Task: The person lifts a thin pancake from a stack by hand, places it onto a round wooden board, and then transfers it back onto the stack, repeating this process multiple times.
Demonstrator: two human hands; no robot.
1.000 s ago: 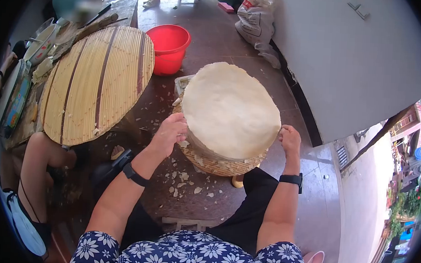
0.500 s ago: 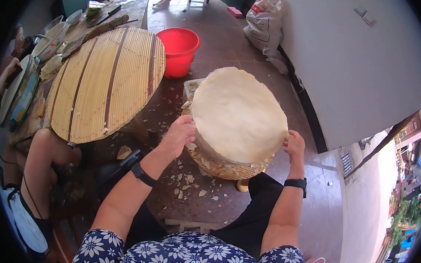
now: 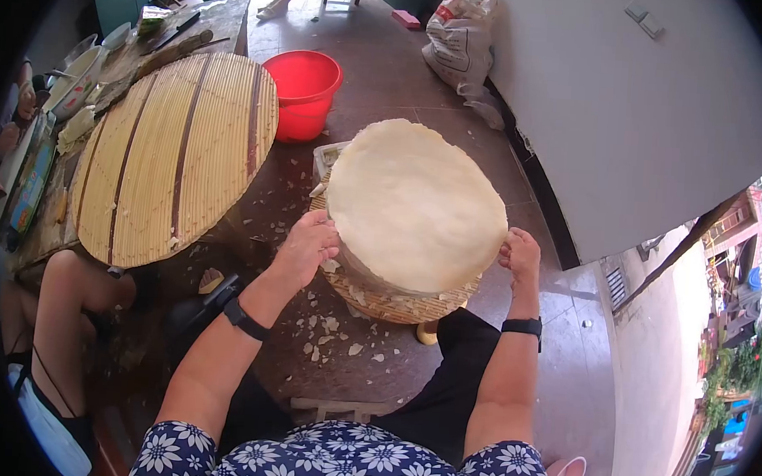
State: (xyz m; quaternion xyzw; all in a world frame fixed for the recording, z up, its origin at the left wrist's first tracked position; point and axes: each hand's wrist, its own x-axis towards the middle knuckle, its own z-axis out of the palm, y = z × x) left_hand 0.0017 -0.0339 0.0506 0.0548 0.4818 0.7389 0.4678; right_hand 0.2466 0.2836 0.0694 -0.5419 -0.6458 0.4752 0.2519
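A tall stack of round, pale, thin sheets (image 3: 416,207) rests on a round woven mat (image 3: 386,305) in front of me. At the stack's left edge, my left hand (image 3: 311,241) has its fingers closed on the rim of the sheets. My right hand (image 3: 520,250) pinches the rim on the opposite side. The top sheet is slightly wavy with an uneven edge. Pale flakes (image 3: 354,349) lie on the floor below the mat.
A large round slatted mat (image 3: 177,156) leans over the wooden table (image 3: 229,19) at left, beside a seated person's leg (image 3: 66,323). Beyond stand a red bucket (image 3: 305,102) and a white sack (image 3: 460,38). A grey panel (image 3: 633,114) rises at right.
The view shifted right and then back left. Both hands remain at the sides of the stack, which looks almost unchanged.
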